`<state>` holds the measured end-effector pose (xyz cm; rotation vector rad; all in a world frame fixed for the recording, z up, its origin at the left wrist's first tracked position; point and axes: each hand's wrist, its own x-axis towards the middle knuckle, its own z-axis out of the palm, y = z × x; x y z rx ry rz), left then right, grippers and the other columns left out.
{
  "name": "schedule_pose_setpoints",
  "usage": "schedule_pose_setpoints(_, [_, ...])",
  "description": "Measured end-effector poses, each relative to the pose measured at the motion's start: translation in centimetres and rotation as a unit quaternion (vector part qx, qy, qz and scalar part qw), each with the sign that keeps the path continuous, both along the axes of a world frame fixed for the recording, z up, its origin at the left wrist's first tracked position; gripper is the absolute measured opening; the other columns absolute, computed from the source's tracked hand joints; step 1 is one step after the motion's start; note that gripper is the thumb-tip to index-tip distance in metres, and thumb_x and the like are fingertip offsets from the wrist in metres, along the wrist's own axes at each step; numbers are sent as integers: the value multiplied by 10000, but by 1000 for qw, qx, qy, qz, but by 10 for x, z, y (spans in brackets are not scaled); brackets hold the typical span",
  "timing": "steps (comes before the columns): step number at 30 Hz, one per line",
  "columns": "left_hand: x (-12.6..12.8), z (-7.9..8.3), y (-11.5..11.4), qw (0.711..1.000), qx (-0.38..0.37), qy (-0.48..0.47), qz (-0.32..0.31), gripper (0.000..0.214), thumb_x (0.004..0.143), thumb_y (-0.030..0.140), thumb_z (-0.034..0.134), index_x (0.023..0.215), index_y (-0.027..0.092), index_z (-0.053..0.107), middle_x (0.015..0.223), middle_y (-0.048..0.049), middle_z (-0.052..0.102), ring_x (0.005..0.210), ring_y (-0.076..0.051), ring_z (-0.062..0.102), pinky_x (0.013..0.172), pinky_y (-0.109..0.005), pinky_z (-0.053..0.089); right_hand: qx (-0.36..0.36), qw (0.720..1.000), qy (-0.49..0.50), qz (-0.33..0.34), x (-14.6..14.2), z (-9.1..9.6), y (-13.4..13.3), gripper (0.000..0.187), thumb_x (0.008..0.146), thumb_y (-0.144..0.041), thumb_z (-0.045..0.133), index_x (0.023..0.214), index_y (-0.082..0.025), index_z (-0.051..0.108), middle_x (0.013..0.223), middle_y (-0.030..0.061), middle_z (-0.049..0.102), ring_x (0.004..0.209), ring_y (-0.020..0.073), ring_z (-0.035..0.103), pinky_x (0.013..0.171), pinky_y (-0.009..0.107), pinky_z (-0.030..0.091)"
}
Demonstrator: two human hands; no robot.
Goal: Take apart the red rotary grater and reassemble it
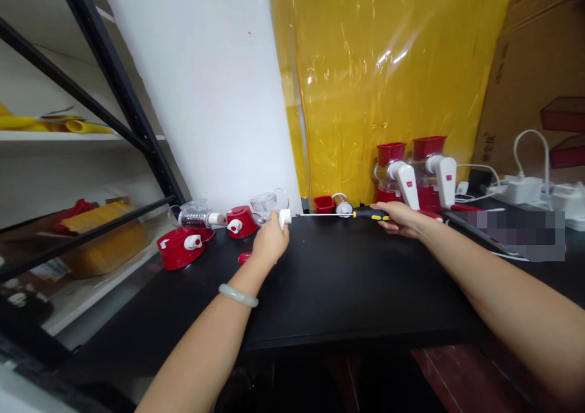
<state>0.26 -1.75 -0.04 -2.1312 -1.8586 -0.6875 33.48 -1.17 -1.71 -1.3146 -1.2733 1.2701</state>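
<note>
My left hand (270, 241) is closed around a small white plastic part (285, 218), its fingers partly hidden behind it. Just beyond that hand is a clear plastic grater housing (264, 203); I cannot tell whether it joins the white part. In my right hand (397, 218) is a screwdriver (371, 215) with a black and yellow handle. Its long shaft points left, level, and the tip ends a little short of the white part. A red base (242, 222) with a white knob sits left of my left hand. Behind the screwdriver shaft lie a red pusher (324, 204) and a metal grater drum (342, 204).
Two assembled red-and-white rotary graters (404, 181) stand at the back right. Another red base (180, 248) and a drum (197, 218) are at the left. A tablet-like device (484, 233), chargers (525, 189) and cables lie right. Black-framed shelving (155, 151) borders the black table (347, 291).
</note>
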Motion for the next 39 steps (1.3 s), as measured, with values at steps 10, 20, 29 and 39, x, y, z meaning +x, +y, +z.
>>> schedule_pose_setpoints(10, [0,-6,1,997,-71,39,-11,290,820,338,560,1063,205,645,1022,-123,701,985,-284,660,801,-344,492,134,958,-214,-133,-8,-10,8,271,905,-310,472,663,-191,453,483,-1,568,350,74,450,408,201,348])
schedule_pose_setpoints(20, [3,-15,2,994,-98,52,-16,346,778,401,658,1084,239,648,1063,-115,698,1004,-296,654,784,-351,492,203,923,-322,-47,-21,-34,16,209,863,-417,578,866,-211,541,742,29,659,668,164,607,616,268,444])
schedule_pose_setpoints(29, [6,-12,-2,996,-81,-3,-24,567,792,533,613,1243,197,540,1128,-122,672,1044,-276,633,794,-338,482,253,854,-452,34,-31,-42,17,222,786,-311,665,951,-164,643,925,87,632,844,212,595,761,314,443])
schedule_pose_setpoints(39, [4,52,-82,969,174,-127,-122,219,909,382,496,947,231,650,970,-37,669,867,-175,636,771,-308,528,252,865,-433,24,-27,-40,18,338,801,-431,647,1000,-158,644,920,90,624,856,209,592,778,324,452])
